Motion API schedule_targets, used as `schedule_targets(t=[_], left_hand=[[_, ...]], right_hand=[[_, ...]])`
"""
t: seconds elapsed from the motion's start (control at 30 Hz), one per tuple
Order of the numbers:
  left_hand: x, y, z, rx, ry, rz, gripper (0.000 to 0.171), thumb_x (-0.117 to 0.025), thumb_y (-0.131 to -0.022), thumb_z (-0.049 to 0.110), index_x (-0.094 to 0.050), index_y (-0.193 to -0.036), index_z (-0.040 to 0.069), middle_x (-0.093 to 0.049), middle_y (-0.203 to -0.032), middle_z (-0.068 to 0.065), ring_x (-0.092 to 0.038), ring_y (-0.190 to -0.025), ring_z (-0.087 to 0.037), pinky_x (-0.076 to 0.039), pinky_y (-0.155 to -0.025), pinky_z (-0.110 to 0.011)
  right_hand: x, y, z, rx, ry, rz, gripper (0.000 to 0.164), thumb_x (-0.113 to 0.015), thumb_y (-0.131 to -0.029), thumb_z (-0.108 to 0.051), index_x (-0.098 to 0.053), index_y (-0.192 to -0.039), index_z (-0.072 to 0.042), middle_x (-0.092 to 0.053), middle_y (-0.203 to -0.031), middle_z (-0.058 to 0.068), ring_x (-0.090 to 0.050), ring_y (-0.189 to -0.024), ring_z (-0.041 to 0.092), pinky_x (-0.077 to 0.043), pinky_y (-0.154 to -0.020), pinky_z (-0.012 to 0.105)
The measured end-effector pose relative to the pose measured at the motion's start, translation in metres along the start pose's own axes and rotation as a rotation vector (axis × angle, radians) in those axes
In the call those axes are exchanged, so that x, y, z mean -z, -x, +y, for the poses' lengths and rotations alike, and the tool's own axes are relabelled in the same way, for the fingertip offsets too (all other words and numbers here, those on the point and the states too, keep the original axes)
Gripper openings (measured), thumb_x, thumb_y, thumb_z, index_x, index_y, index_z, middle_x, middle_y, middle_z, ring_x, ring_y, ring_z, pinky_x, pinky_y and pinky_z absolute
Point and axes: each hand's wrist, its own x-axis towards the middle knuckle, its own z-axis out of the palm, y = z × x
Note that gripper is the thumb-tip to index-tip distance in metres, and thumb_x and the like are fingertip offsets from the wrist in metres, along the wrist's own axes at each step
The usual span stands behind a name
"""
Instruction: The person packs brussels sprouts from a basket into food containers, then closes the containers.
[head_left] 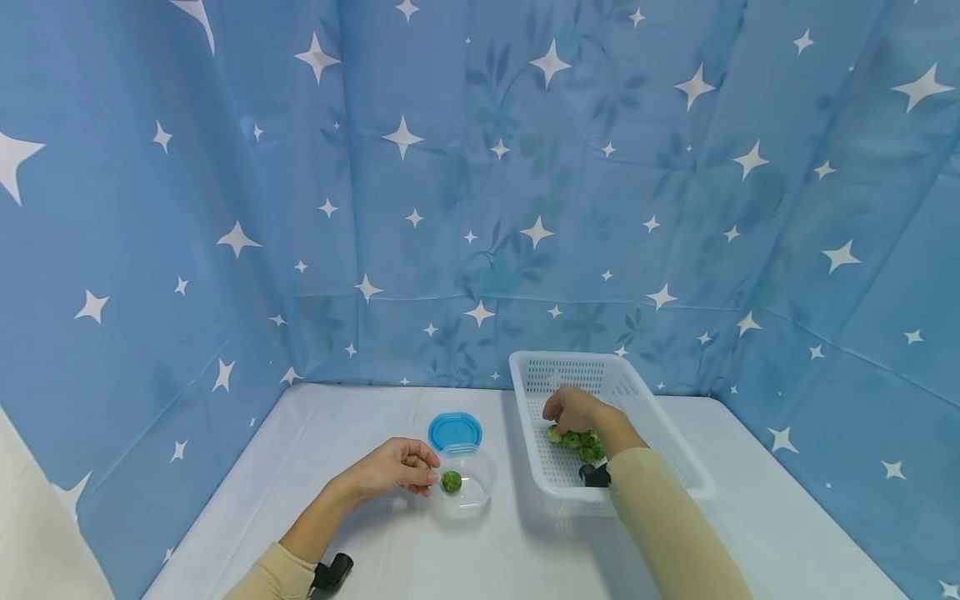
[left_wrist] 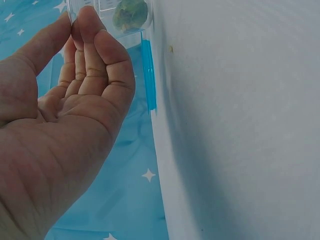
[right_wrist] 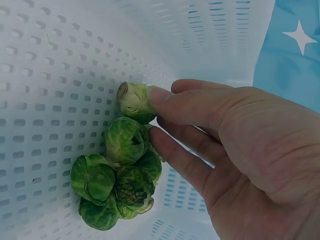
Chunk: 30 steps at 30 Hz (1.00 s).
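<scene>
My left hand [head_left: 397, 468] pinches the near-left rim of a clear plastic container [head_left: 474, 493] between thumb and fingertips. Inside that container lies one green Brussels sprout [head_left: 451, 482]. Reaching into a white perforated basket [head_left: 534, 450], my right hand [right_wrist: 235, 135] has thumb and fingers around a pale-ended Brussels sprout [right_wrist: 135, 102]. Several more Brussels sprouts [right_wrist: 126, 142] sit clustered against it on the basket floor. The fingertips on the far side of the pinched sprout are partly hidden.
A blue lid [head_left: 455, 430] lies on the white table [head_left: 360, 550] just behind the container. The basket stands to the right, its walls rising around my right hand. Blue star-patterned curtains [head_left: 450, 183] enclose the back and sides.
</scene>
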Motion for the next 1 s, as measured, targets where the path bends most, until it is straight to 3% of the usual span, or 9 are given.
schedule_targets(t=[0.4,1.0], left_hand=[[0.0009,-0.001,-0.0008,0.002,0.001,-0.002,0.033,-0.075,-0.097,0.018,-0.064,-0.118,-0.005,-0.073,-0.095,-0.015,-0.072,-0.082,-0.019,-0.061,-0.078,-0.036],[-0.0006,0.0004,0.0022,-0.005,0.002,0.0,0.03,-0.074,-0.098,0.015,-0.064,-0.118,-0.006,-0.072,-0.097,-0.02,-0.071,-0.081,-0.02,-0.06,-0.078,-0.037]], right_hand=[[-0.0038,-0.0039,-0.005,-0.018,0.071,-0.045,0.032,-0.083,-0.086,0.0,-0.079,-0.116,-0.007,-0.076,-0.113,0.006,-0.07,-0.103,0.019,-0.06,-0.089,0.042],[-0.0054,-0.0052,-0.0067,-0.051,0.103,-0.051,0.023,-0.085,-0.084,0.0,-0.081,-0.104,-0.011,-0.075,-0.099,0.001,-0.066,-0.088,0.015,-0.06,-0.078,0.036]])
